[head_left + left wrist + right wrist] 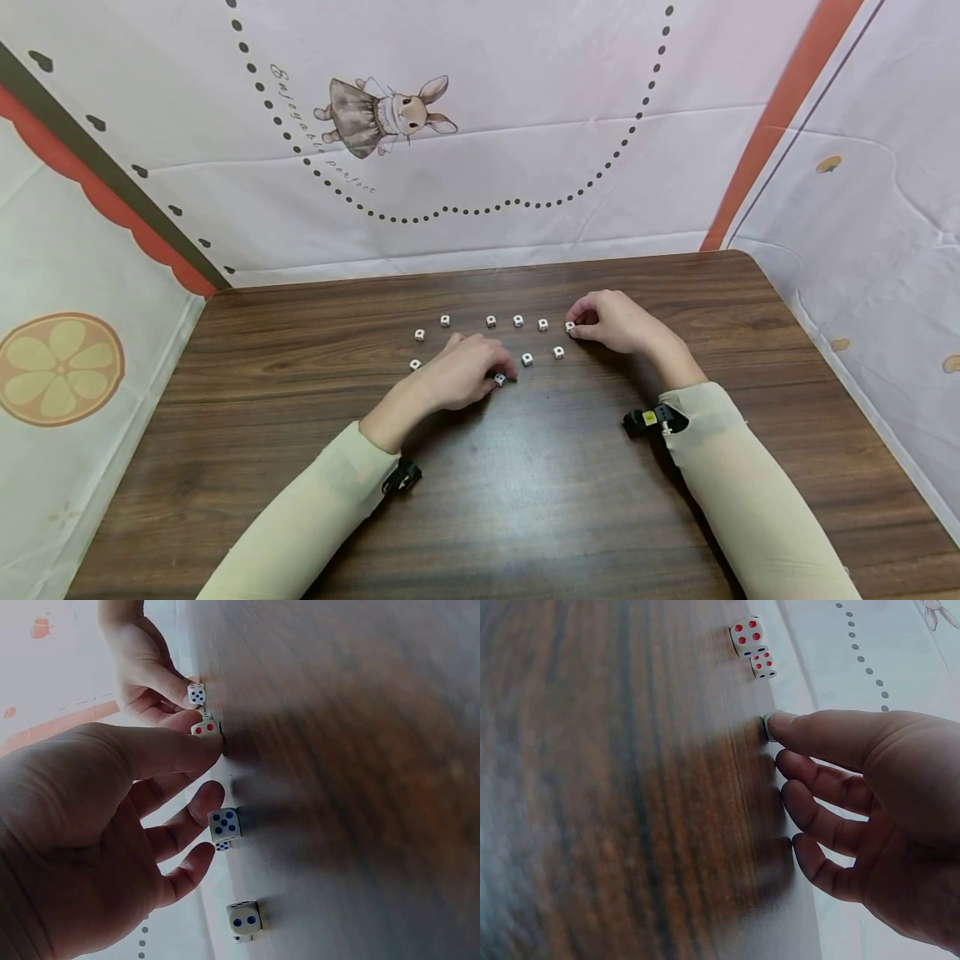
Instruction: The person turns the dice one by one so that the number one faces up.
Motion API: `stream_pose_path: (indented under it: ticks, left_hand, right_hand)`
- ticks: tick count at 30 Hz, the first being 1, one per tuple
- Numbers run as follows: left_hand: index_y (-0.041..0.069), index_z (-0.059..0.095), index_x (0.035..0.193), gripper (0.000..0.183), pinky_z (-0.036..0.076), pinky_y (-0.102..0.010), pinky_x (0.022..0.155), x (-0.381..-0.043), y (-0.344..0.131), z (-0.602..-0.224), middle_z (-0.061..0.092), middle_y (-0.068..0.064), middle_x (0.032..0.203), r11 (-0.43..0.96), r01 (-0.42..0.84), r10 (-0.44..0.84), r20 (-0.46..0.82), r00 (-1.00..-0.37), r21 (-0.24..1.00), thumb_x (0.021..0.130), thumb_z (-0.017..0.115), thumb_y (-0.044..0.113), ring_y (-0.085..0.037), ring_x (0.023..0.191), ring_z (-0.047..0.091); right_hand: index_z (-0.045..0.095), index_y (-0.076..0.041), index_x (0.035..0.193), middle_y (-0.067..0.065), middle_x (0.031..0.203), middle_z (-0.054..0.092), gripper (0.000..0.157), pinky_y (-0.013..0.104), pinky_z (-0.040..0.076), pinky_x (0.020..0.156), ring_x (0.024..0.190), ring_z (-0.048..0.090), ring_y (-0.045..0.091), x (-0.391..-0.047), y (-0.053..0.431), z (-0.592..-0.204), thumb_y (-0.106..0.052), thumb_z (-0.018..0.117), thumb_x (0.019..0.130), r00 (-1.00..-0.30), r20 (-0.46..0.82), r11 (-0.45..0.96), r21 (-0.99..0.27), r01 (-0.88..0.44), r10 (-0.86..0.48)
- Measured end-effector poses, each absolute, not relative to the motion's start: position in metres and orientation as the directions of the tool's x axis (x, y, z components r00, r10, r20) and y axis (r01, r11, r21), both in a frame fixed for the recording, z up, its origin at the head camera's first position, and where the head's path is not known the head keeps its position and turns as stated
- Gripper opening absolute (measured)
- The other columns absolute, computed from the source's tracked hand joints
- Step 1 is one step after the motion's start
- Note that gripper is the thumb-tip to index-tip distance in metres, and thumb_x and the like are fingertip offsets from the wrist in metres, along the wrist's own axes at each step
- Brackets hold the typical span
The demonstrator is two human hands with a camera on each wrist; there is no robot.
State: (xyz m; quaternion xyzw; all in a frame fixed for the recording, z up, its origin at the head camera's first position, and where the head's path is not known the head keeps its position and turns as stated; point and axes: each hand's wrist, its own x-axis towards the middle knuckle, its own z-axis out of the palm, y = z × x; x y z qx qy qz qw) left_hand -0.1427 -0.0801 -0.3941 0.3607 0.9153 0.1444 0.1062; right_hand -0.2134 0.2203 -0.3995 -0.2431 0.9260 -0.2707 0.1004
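Small white dice lie on the brown wooden table in a loose oval. My left hand (pixel 462 372) pinches one die (pixel 500 380) between thumb and index finger at the near side of the oval; red pips show on it in the left wrist view. At the oval's right end, my right hand (pixel 617 322) pinches another die (pixel 570 327), mostly covered by the thumb (pixel 817 733) in the right wrist view. Beyond the left hand's curved lower fingers sits a die with five blue pips (pixel 224 823). Two dice with red pips, one nearer (pixel 748 636), stand beside the right thumb.
Along the far side are several dice, among them one at the middle (pixel 518 320) and one farther left (pixel 446 320). A die (pixel 416 365) sits just left of my left wrist. Printed cloth walls (pixel 525 167) rise behind and beside the table (pixel 525 500).
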Motion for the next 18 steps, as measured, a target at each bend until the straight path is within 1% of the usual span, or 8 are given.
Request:
stream_pose_path:
  ticks: [7,11,18]
  left_hand:
    - [0.025,0.077,0.119,0.030,0.036,-0.053,0.108,-0.1420,-0.0800,-0.3928,0.068,0.007,0.119,0.705,0.626,0.686,-0.097,-0.721,0.333,0.094,0.078,0.008,-0.022,0.123,0.058]
    - [0.024,0.077,0.118,0.026,0.037,-0.053,0.107,-0.1418,-0.0789,-0.3926,0.065,0.007,0.115,0.714,0.620,0.679,-0.106,-0.727,0.325,0.094,0.081,0.016,-0.022,0.121,0.058]
    - [0.024,0.078,0.112,0.020,0.039,-0.052,0.103,-0.1420,-0.0771,-0.3948,0.065,0.008,0.107,0.721,0.613,0.667,-0.085,-0.740,0.324,0.094,0.084,0.031,-0.019,0.109,0.059]
  right_hand:
    - [0.078,-0.008,0.105,0.001,0.096,0.073,0.010,0.044,0.050,0.086,0.091,0.065,0.021,-0.2142,0.2208,-0.4003,-0.014,0.079,0.096,-0.861,-0.050,0.734,-0.549,-0.399,-0.505]
    - [0.078,-0.009,0.104,0.001,0.096,0.073,0.010,0.044,0.050,0.087,0.091,0.065,0.021,-0.2143,0.2209,-0.4007,-0.014,0.079,0.096,-0.861,-0.047,0.735,-0.547,-0.401,-0.506]
    - [0.078,-0.008,0.105,0.002,0.096,0.073,0.010,0.044,0.050,0.087,0.092,0.065,0.022,-0.2142,0.2210,-0.4011,-0.014,0.079,0.096,-0.860,-0.047,0.732,-0.549,-0.402,-0.508]
